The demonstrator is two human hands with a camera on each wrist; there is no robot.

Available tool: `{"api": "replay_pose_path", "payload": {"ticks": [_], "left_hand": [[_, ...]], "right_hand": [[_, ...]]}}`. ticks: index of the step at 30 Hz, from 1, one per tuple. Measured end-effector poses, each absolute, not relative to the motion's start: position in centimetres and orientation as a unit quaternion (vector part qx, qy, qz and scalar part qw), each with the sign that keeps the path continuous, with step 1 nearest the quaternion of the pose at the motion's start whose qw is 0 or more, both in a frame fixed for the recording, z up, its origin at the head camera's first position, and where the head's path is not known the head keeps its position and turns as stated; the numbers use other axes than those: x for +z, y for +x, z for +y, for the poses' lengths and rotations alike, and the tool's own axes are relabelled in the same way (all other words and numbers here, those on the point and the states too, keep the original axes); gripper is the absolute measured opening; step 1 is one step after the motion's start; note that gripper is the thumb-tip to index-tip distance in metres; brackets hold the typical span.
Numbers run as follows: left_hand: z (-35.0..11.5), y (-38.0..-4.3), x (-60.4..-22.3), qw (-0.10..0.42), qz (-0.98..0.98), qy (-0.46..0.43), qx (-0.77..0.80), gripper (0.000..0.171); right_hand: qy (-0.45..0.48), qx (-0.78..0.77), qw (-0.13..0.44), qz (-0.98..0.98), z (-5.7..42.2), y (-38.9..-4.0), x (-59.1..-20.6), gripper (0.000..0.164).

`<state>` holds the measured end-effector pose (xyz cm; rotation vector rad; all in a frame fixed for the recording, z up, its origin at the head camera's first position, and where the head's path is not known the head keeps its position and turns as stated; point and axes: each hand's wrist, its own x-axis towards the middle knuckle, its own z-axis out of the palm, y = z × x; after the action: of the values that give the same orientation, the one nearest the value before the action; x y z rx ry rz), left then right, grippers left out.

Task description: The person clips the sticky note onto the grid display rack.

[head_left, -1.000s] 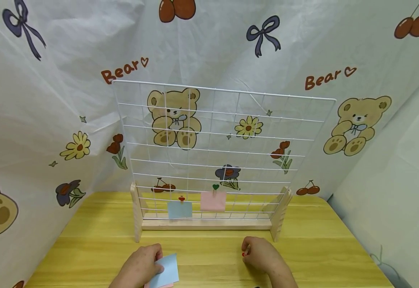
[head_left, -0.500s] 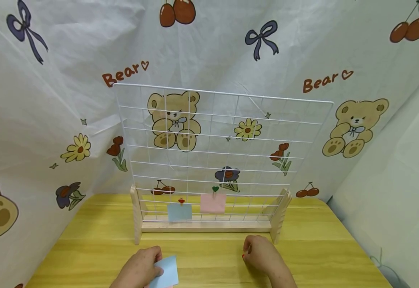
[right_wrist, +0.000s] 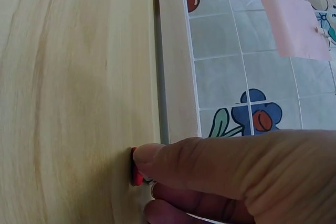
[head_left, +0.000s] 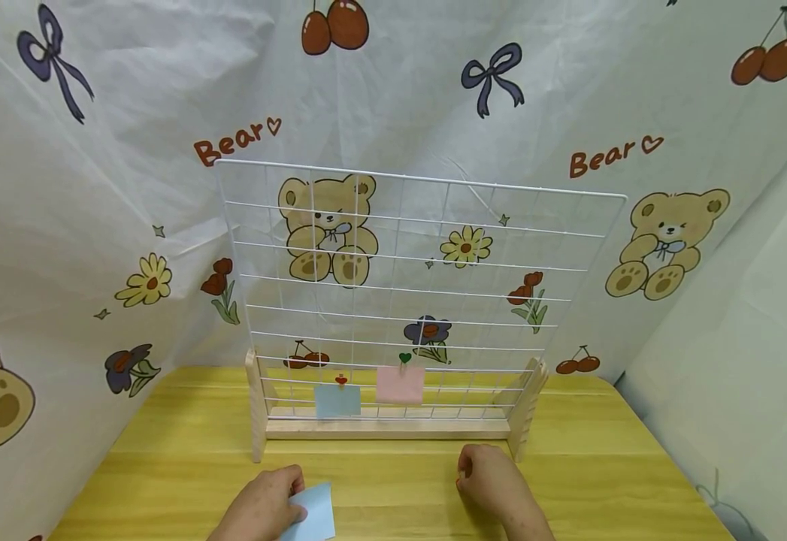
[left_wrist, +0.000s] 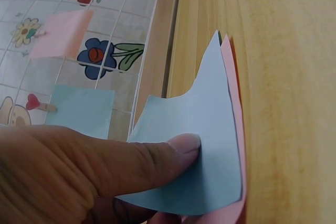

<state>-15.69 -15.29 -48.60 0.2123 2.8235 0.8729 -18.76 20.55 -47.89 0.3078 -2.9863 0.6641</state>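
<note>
My left hand (head_left: 264,502) grips a light blue paper note (left_wrist: 218,124) with a pink note (left_wrist: 234,77) behind it, thumb flat on the blue face. Low over the table, my right hand (head_left: 497,482) pinches a small clothespin with a red end (right_wrist: 137,167) between thumb and fingers; most of it is hidden by them. Behind both hands stands a white wire grid in a wooden stand (head_left: 386,429). On its lower part hang a blue note (head_left: 337,403) under a red heart clothespin (head_left: 341,379) and a pink note (head_left: 400,386) under a green heart clothespin (head_left: 404,358).
The stand's wooden feet (head_left: 255,406) rest on a yellow wood-grain table (head_left: 163,473). A white cloth printed with bears, bows and flowers (head_left: 183,90) hangs behind the grid. At the right edge is a plain white surface (head_left: 758,376).
The head view has tilted up slightly, so the scene sits lower. My right fingers have shifted on the clothespin, covering more of its red end. The left hand keeps its hold on the notes.
</note>
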Motion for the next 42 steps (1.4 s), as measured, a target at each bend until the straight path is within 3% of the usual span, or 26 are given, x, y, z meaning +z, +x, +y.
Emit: {"api": "replay_pose_path", "payload": {"ticks": [17, 28, 42], "left_hand": [[-15.22, -15.85, -48.73, 0.091, 0.951, 0.07, 0.286, 0.029], [-15.3, -15.74, -48.74, 0.088, 0.949, 0.074, 0.292, 0.028], [-15.24, -15.61, -48.61, 0.091, 0.948, 0.072, 0.295, 0.028]], "right_hand": [[0.1, 0.211, 0.038, -0.972, 20.54, -19.09, -48.16, 0.012], [0.097, 0.199, 0.055, -0.974, 20.15, -18.94, -48.34, 0.019], [0.093, 0.195, 0.05, -0.975, 20.11, -19.16, -48.53, 0.013]]}}
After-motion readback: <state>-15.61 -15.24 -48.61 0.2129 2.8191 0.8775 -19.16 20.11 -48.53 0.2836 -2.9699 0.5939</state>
